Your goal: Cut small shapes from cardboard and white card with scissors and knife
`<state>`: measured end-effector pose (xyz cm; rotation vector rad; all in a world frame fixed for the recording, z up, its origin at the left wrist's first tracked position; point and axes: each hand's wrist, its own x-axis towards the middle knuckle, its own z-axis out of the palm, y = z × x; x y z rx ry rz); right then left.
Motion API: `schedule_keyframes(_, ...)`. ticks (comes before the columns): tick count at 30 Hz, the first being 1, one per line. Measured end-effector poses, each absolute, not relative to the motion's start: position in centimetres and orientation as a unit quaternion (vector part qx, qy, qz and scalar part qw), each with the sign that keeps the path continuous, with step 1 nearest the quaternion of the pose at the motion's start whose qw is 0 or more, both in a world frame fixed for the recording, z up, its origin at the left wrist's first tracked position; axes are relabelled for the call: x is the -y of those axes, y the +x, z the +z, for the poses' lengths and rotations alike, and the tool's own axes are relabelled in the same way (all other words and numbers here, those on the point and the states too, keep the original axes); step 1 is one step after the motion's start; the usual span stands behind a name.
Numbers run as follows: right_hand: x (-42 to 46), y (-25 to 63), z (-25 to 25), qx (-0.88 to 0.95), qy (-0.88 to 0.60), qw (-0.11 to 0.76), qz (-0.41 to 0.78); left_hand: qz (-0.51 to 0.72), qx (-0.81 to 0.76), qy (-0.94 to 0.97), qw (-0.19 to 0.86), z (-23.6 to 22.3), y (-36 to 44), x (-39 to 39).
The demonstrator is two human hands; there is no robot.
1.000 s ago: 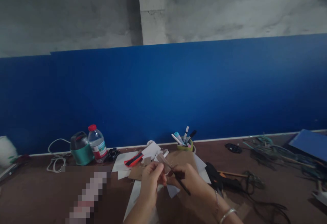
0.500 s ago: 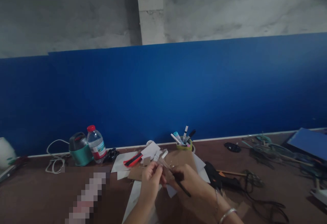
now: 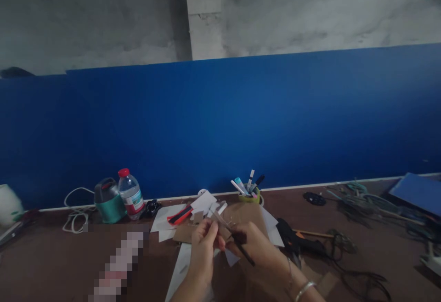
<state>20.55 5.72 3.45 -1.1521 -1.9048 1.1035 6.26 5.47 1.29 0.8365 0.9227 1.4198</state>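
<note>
My right hand (image 3: 257, 244) is closed around a slim tool with a dark handle (image 3: 245, 252). Its thin pale end slants up and left beside my left fingers; the exact kind of tool is too blurred to tell. My left hand (image 3: 206, 242) is closed in a pinch, thumb against fingers, close to the tool's pale end. What it pinches looks like a small piece of brown cardboard (image 3: 224, 234), partly hidden by the fingers. Under and beyond both hands lie white paper sheets (image 3: 163, 218) and brown cardboard (image 3: 244, 214). A red and black utility knife (image 3: 180, 215) rests on the papers.
Markers stand in a green holder (image 3: 248, 197) by the blue partition (image 3: 220, 122). On the right lie a black glue gun (image 3: 299, 242) and tangled cables (image 3: 372, 205). A red-capped bottle (image 3: 131, 196), a teal container (image 3: 109, 207) and a white cord (image 3: 74, 217) stand left.
The tool in my right hand has shifted slightly, its dark end a little lower left. My left hand keeps its pinch. A dark rounded shape now shows above the partition at far left.
</note>
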Motion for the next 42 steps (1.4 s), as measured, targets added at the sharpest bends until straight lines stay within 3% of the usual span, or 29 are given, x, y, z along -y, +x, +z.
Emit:
schedule_keyframes(7,-5.7,20.6,3.9,0.738,-0.387,0.326,0.446,0.589,-0.412,0.395,0.572,2.1,6.4,-5.0)
schedule_keyframes(34,-5.8,20.1,3.1,0.720,-0.473,0.326,0.390,0.585,-0.403,0.361,0.604,2.0,6.3,-5.1)
schedule_keyframes(42,-6.0,20.4,2.1,0.725,-0.413,0.357,0.419,0.547,-0.428,0.385,0.607,1.7,6.4,-5.2)
